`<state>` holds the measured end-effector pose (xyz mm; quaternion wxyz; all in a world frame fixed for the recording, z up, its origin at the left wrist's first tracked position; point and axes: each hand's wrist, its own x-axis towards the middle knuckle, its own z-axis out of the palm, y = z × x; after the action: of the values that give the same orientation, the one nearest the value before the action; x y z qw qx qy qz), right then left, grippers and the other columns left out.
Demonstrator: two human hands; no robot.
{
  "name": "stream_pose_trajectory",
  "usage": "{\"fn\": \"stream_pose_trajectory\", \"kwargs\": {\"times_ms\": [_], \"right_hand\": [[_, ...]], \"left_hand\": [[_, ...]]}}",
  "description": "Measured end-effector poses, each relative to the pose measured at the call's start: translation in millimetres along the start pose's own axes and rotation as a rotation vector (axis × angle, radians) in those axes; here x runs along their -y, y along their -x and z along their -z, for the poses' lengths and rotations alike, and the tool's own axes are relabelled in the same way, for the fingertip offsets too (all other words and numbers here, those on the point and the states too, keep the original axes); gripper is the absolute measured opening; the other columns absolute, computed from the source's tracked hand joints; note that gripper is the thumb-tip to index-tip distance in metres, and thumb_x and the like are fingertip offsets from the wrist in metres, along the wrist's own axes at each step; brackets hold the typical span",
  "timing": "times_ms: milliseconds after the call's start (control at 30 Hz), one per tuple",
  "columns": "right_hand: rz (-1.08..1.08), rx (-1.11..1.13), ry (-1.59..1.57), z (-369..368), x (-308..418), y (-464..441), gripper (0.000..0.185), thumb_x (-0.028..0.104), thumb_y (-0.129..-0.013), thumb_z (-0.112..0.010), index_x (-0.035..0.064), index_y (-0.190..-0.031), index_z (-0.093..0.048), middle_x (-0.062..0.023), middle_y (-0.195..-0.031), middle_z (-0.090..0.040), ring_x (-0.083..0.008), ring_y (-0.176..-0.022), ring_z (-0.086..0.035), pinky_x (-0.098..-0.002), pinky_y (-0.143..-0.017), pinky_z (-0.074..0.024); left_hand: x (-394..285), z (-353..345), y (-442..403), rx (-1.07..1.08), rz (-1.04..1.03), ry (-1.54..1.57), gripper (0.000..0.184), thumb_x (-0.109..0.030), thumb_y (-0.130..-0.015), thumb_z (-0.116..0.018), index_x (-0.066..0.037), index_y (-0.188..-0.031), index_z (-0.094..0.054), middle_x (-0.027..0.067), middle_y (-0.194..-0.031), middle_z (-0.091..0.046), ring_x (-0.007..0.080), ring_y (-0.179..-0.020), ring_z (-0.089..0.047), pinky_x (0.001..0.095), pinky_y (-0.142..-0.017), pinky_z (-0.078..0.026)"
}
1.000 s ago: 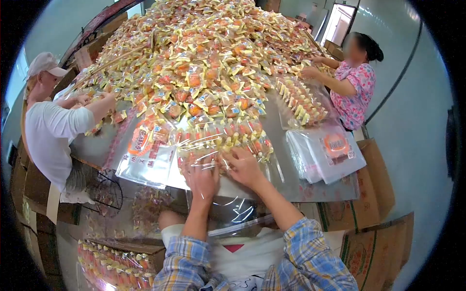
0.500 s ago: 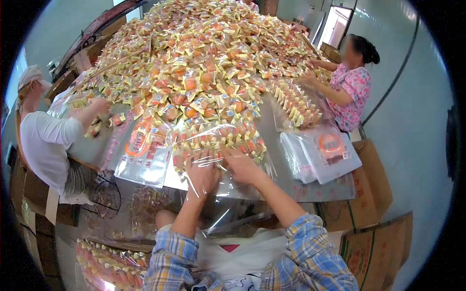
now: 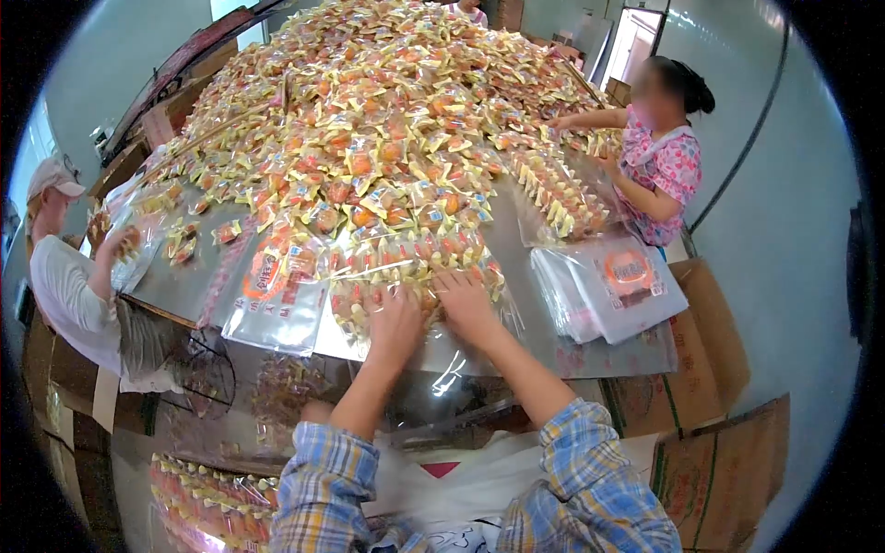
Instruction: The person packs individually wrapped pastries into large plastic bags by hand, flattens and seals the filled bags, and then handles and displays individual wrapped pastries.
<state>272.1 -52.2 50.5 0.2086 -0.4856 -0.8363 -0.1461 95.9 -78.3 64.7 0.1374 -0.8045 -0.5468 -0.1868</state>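
Note:
Rows of small wrapped food packets (image 3: 415, 249), yellow-edged with orange-red contents, lie in clear plastic film at the table's near edge. My left hand (image 3: 395, 324) is closed over the nearest row, fingers curled down onto the packets. Close beside it on the right, my right hand (image 3: 467, 309) grips the same row with bent fingers. Some fingertips are hidden among packets and shiny film. Loose clear film (image 3: 449, 380) hangs below my wrists. Left of my hands lies a stack of printed clear bags (image 3: 272, 313).
A large heap of wrapped packets (image 3: 369, 120) covers the table beyond. More printed bags (image 3: 631, 290) lie at right, near another packed row (image 3: 558, 198). One co-worker (image 3: 659, 157) stands right, another (image 3: 78, 276) sits left. Cardboard boxes (image 3: 719, 470) stand at lower right; filled bags (image 3: 217, 502) lie lower left.
My right hand has shifted slightly up and both hands press closer onto the near row. The film over my forearms has dropped lower. Both co-workers have moved their arms.

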Motion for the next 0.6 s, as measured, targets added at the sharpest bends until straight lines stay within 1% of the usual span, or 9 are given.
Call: {"fn": "stream_pose_trajectory", "kwargs": {"times_ms": [67, 200, 233, 333, 367, 467, 500, 567, 600], "right_hand": [[-0.023, 0.005, 0.015, 1, 0, -1, 0.057, 0.008, -0.075, -0.068, 0.0020, -0.131, -0.057, -0.0133, -0.135, -0.060, -0.0287, -0.127, -0.054, -0.0430, -0.110, -0.0391], [-0.034, -0.033, -0.077, -2, -1, 6, 0.056, 0.009, -0.076, -0.069, 0.0056, -0.131, -0.059, -0.0124, -0.137, -0.060, -0.0285, -0.129, -0.054, -0.0441, -0.110, -0.0388], [-0.034, -0.035, -0.074, -3, -2, 8, 0.056, 0.009, -0.076, -0.070, 0.0062, -0.131, -0.059, -0.0121, -0.137, -0.060, -0.0284, -0.129, -0.054, -0.0443, -0.110, -0.0391], [-0.022, -0.059, -0.063, -2, -6, 5, 0.056, 0.010, -0.077, -0.071, 0.0072, -0.131, -0.059, -0.0117, -0.139, -0.060, -0.0287, -0.131, -0.054, -0.0437, -0.109, -0.0402], [-0.023, -0.068, -0.058, -2, -7, 6, 0.056, 0.010, -0.077, -0.071, 0.0074, -0.132, -0.059, -0.0116, -0.139, -0.060, -0.0289, -0.131, -0.054, -0.0434, -0.109, -0.0407], [-0.026, -0.078, -0.174, -12, -14, 10, 0.058, 0.007, -0.076, -0.070, 0.0064, -0.133, -0.058, -0.0128, -0.138, -0.060, -0.0300, -0.130, -0.054, -0.0439, -0.109, -0.0415], [-0.044, -0.032, -0.229, -2, -9, 8, 0.058, 0.006, -0.076, -0.069, 0.0059, -0.133, -0.058, -0.0135, -0.137, -0.060, -0.0303, -0.130, -0.054, -0.0442, -0.108, -0.0414], [-0.080, 0.060, -0.334, 32, 4, -1, 0.059, 0.003, -0.075, -0.068, 0.0048, -0.133, -0.057, -0.0149, -0.137, -0.060, -0.0311, -0.129, -0.054, -0.0450, -0.108, -0.0413], [-0.049, 0.043, -0.317, 30, -1, -1, 0.059, 0.003, -0.074, -0.068, 0.0039, -0.132, -0.057, -0.0155, -0.136, -0.061, -0.0312, -0.128, -0.055, -0.0451, -0.108, -0.0416]], "left_hand": [[3, -3, -3, -0.019, -0.067, -0.150, 0.049, -0.042, -0.091, -0.064, -0.003, -0.120, -0.066, 0.0107, -0.124, -0.062, 0.0293, -0.121, -0.055, 0.0604, -0.101, -0.041], [11, -14, -6, 0.061, -0.062, 0.011, 0.045, -0.040, -0.092, -0.062, -0.008, -0.124, -0.065, 0.0085, -0.125, -0.061, 0.0253, -0.123, -0.054, 0.0627, -0.100, -0.041], [8, -15, -7, 0.083, -0.044, -0.068, 0.046, -0.042, -0.094, -0.061, -0.010, -0.127, -0.063, 0.0085, -0.125, -0.061, 0.0250, -0.121, -0.057, 0.0616, -0.099, -0.042], [9, -10, -18, 0.184, 0.051, 0.025, 0.047, -0.047, -0.092, -0.061, -0.012, -0.124, -0.064, 0.0166, -0.120, -0.064, 0.0321, -0.101, -0.068, 0.0563, -0.087, -0.050], [11, -6, -13, -0.050, -0.077, 0.059, 0.049, -0.045, -0.090, -0.064, -0.015, -0.129, -0.062, 0.0171, -0.113, -0.065, 0.0331, -0.089, -0.070, 0.0567, -0.078, -0.050], [6, 19, -15, 0.113, -0.115, 0.045, 0.051, -0.045, -0.090, -0.065, -0.018, -0.133, -0.059, 0.0174, -0.113, -0.065, 0.0337, -0.086, -0.070, 0.0552, -0.073, -0.051], [7, -5, -8, 0.022, -0.092, 0.069, 0.051, -0.045, -0.089, -0.067, -0.022, -0.134, -0.058, 0.0170, -0.118, -0.063, 0.0328, -0.088, -0.070, 0.0605, -0.073, -0.051], [-3, -9, -14, 0.158, -0.012, -0.018, 0.048, -0.044, -0.089, -0.067, -0.025, -0.132, -0.059, 0.0173, -0.123, -0.060, 0.0334, -0.091, -0.070, 0.0637, -0.072, -0.050], [-11, -9, -20, 0.224, 0.024, -0.057, 0.047, -0.044, -0.089, -0.067, -0.026, -0.132, -0.059, 0.0175, -0.125, -0.059, 0.0337, -0.092, -0.070, 0.0653, -0.072, -0.049]]}}
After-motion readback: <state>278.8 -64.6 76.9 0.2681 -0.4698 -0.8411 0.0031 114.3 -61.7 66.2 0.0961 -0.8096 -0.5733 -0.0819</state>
